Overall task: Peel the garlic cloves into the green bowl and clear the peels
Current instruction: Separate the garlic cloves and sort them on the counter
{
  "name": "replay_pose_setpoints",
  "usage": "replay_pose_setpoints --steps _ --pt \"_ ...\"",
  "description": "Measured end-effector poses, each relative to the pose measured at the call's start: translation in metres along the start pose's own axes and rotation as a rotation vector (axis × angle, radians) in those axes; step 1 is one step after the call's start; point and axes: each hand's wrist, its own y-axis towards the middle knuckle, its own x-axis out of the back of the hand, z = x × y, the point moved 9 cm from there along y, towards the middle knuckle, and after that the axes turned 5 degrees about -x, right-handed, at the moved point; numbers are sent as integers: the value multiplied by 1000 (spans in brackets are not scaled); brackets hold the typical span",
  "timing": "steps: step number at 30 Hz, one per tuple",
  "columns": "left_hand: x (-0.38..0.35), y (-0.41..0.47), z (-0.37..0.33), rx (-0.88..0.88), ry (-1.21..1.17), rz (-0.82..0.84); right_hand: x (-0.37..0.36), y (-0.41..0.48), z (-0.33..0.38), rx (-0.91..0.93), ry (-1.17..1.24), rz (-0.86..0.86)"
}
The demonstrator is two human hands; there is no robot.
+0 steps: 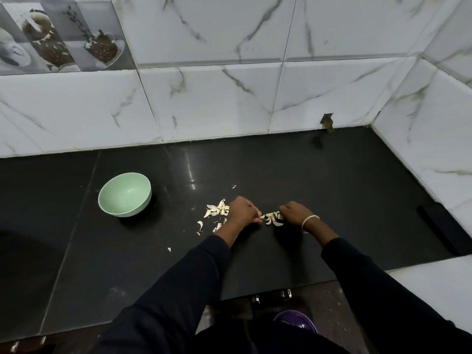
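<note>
Black counter (332, 187) under a marble-tiled wall (217, 103). Green bowl (102, 200) upright, mouth up, well left of the work. Loose peels (217, 210) scattered just beside left hand (242, 210). Garlic cloves (273, 218) clustered between the hands, long axes fanning every way. Forearms stretched forward, knuckles up; left hand and right hand (293, 212) curled, pinching into the cluster from either side.

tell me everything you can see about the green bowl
The bowl is pale green, round and deep, with a smooth matte look like plastic. It stands upright on the black counter, to the left of the garlic and apart from it. Its inside looks empty, with no cloves or peels in it. Only the counter touches it.
</note>
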Motion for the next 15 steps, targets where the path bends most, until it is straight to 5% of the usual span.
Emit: replay_pose_setpoints --steps 7,15 --pt "-20 1 -9 0 69 -89 3 -3 -7 -19 36 24" --pt "-25 3 -9 21 11 -36 4 -5 -27 -247 542 161"
